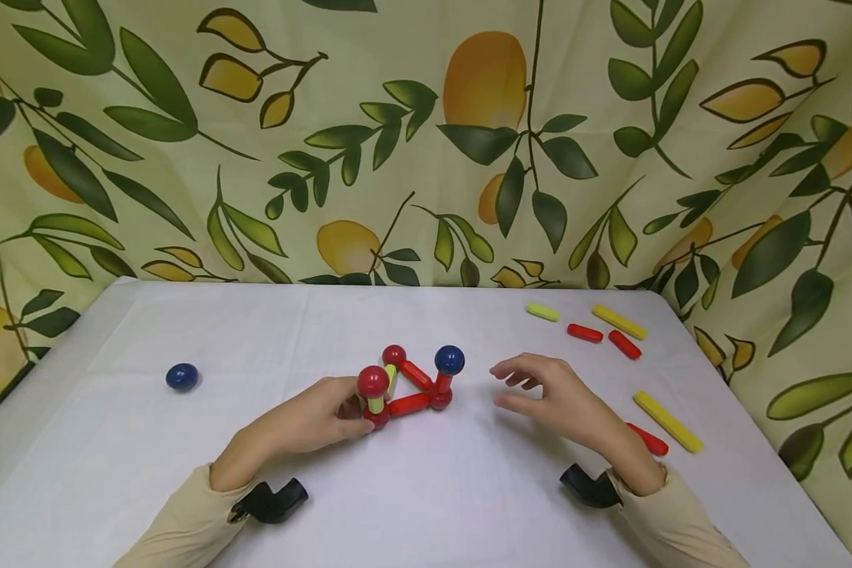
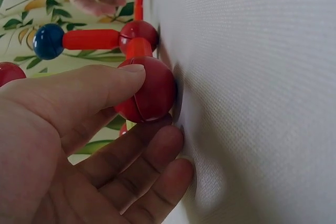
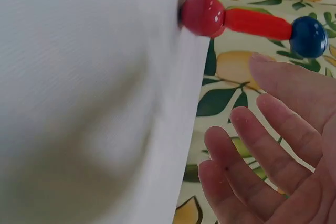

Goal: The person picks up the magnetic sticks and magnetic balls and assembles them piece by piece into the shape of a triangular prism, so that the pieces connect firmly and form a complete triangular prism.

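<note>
A toy frame of balls and rods stands on the table. Its base is a triangle of three red balls, joined by two red rods (image 1: pixel 410 405) and a yellow-green rod. Two short rods rise from it, one topped by a red ball (image 1: pixel 373 381), the other by a blue ball (image 1: pixel 450 360). With thumb and fingers my left hand (image 1: pixel 324 414) holds the near-left base ball (image 2: pixel 153 90). My right hand (image 1: pixel 550 394) hovers to the right of the frame, fingers loosely bent, touching nothing. In the right wrist view its fingers (image 3: pixel 244 124) are apart from the blue ball.
A loose blue ball (image 1: pixel 182 377) lies at the left of the table (image 1: pixel 99 473). Loose red rods (image 1: pixel 585 333) and yellow rods (image 1: pixel 667 421) are scattered at the right, one red rod partly behind my right forearm. A leaf-patterned cloth (image 1: pixel 397 181) hangs behind the table.
</note>
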A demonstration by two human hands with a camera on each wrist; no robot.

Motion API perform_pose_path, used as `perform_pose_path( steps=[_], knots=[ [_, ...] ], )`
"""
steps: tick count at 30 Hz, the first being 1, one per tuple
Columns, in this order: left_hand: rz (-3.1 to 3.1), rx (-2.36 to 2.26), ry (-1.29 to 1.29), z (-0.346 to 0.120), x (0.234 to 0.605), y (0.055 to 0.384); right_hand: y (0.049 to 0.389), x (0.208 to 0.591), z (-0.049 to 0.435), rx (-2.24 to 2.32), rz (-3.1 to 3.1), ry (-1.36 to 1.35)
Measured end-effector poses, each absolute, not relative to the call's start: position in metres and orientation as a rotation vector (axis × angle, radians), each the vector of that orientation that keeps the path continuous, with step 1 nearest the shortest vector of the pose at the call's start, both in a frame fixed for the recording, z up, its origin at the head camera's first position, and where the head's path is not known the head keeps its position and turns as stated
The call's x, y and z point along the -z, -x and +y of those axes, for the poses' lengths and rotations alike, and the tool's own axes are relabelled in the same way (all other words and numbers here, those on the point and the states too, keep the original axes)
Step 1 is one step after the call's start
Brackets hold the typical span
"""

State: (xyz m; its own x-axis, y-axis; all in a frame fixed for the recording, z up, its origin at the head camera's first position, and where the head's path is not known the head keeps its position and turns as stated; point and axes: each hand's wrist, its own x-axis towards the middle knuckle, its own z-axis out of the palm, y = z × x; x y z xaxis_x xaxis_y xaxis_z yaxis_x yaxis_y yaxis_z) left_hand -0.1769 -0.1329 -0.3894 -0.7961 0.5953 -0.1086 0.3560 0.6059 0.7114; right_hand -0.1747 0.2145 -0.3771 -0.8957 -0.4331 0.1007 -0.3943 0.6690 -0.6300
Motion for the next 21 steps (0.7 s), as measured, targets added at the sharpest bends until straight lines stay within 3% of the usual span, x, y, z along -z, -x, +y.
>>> perform_pose_path(
  steps=[21],
  knots=[
    [2.485,-1.02,-0.777,-0.134,0.388,0.176,0.169,0.36,0.274,0.771,2.734,0.613]
  ],
)
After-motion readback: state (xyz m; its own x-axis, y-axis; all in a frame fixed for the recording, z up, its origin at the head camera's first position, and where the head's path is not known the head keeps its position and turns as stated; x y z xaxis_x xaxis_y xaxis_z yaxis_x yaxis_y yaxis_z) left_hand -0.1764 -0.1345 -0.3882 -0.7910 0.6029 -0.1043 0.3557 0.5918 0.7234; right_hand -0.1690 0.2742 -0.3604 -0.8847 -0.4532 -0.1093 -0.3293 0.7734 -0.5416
